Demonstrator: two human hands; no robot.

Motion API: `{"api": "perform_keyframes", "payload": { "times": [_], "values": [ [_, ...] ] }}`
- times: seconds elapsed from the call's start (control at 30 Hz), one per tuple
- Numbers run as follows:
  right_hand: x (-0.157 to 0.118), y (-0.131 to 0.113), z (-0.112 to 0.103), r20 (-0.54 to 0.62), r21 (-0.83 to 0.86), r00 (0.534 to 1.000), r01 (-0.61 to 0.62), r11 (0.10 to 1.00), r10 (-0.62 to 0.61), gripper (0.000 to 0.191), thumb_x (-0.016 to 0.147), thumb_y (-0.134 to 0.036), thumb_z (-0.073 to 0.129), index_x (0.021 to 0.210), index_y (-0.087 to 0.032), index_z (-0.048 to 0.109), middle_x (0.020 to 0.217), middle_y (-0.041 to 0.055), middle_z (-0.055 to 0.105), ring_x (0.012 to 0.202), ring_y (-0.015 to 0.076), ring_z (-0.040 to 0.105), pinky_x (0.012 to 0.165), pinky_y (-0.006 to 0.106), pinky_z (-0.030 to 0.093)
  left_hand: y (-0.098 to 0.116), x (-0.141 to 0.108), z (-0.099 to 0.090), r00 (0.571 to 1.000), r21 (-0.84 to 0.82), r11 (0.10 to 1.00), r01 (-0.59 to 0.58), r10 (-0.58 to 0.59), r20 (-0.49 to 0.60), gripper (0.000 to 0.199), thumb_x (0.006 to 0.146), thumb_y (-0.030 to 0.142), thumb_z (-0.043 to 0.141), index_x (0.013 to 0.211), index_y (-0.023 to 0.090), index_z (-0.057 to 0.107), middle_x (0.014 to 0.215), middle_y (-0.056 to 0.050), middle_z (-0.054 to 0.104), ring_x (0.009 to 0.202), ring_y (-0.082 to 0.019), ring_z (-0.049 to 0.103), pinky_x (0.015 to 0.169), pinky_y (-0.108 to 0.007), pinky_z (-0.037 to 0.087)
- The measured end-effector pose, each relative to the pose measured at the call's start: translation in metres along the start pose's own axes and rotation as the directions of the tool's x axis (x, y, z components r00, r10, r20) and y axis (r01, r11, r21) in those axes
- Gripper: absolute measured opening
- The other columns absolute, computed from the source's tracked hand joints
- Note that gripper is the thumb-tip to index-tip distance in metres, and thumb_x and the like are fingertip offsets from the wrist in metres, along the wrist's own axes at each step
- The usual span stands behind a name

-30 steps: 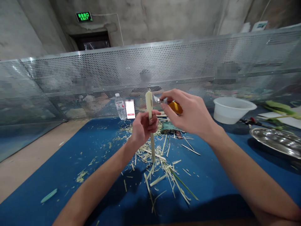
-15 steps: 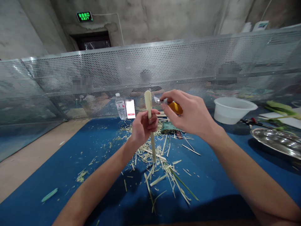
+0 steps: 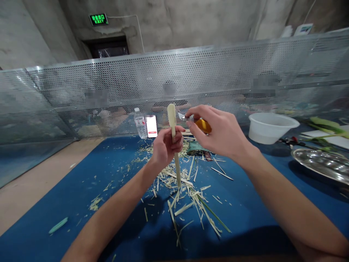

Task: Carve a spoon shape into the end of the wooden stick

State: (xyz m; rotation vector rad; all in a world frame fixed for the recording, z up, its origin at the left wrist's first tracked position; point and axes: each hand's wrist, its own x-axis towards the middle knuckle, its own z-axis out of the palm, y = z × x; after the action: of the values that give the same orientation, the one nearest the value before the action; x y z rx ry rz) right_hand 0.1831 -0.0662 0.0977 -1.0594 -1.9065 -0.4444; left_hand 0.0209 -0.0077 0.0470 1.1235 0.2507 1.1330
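Observation:
My left hand (image 3: 166, 145) is shut around a pale peeled plant stalk (image 3: 171, 120), which stands nearly upright with its lower end down among the shavings. My right hand (image 3: 220, 131) pinches an orange-handled utility knife (image 3: 203, 125) between thumb and fingers. The knife's small steel blade (image 3: 181, 116) points left, close beside the stalk's upper part. I cannot tell whether the blade touches the stalk. Part of the knife handle is hidden by my fingers.
Pale shavings (image 3: 185, 203) lie scattered over the blue cloth (image 3: 54, 225). A water bottle (image 3: 140, 123) and a phone (image 3: 151, 126) stand beyond my hands. To the right are a white plastic basin (image 3: 272, 127), a steel tray (image 3: 323, 163) and green leaves (image 3: 327, 125). A perforated metal fence (image 3: 163, 72) runs behind.
The whole view has drifted slightly. My hands, the knife and the stalk keep nearly the same positions, and neither grip has visibly changed.

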Motion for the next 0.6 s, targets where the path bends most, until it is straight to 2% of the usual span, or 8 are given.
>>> {"api": "perform_keyframes", "payload": {
  "times": [0.33,0.6],
  "values": [
    [-0.0002,0.0007,0.0012,0.011,-0.015,1.0,-0.005,1.0,0.005,0.026,0.094,-0.038,0.05,0.108,-0.023,0.066,0.102,0.0052,0.074,0.079,0.017,0.067,0.068,0.031,0.048,0.0004,0.0011,0.0004,1.0,-0.004,1.0,-0.018,0.018,-0.012,0.024,0.095,0.033,0.049,0.09,0.015,0.065,0.068,0.003,0.04,0.047,-0.005,0.032,0.042,-0.019,0.03],
    [0.0006,0.0003,0.0011,0.033,-0.013,0.999,-0.021,1.0,0.021,0.025,0.094,-0.038,0.05,0.107,-0.023,0.066,0.1,0.0039,0.074,0.077,0.016,0.066,0.067,0.031,0.047,-0.0001,0.0003,0.001,0.997,0.105,0.991,-0.082,0.08,0.018,0.013,0.092,0.031,0.06,0.09,0.018,0.06,0.072,0.005,0.045,0.046,-0.003,0.038,0.039,-0.017,0.028]
  ]
}}
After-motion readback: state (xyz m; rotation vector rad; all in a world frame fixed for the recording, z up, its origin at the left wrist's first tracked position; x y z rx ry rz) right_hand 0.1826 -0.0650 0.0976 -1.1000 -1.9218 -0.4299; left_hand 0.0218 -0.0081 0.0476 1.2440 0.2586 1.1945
